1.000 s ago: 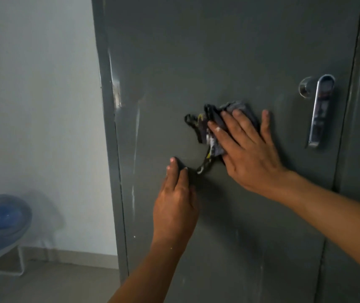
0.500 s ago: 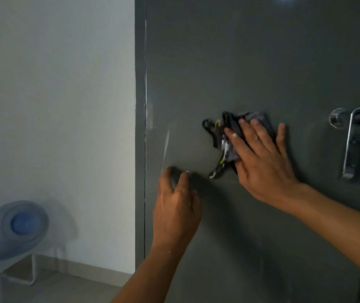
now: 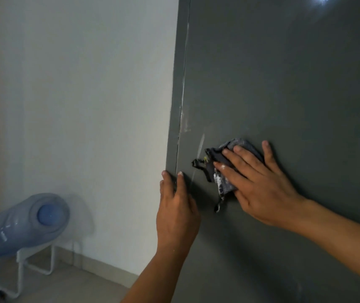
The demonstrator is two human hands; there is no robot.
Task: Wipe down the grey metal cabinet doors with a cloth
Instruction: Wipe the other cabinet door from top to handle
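**While the right hand (image 3: 262, 184) half hides the cloth (image 3: 221, 159)**

Pressed flat under straight fingers, it runs lengthwise roughly up-down on the cabinet door (image 3: 283, 84), a strap (image 3: 217, 207) dangling below. The left hand (image 3: 175, 206), fingers straight, touches the door edge.

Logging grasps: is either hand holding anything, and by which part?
Right hand pins the cloth flat to the cabinet door under straight fingers across its middle, not gripping. Left hand holds nothing; fingertips touch the door's edge.

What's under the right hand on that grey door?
A crumpled grey cloth, pressed against the cabinet door by the right hand. Its frayed edges stick out past the fingers; the part beneath the palm is hidden.
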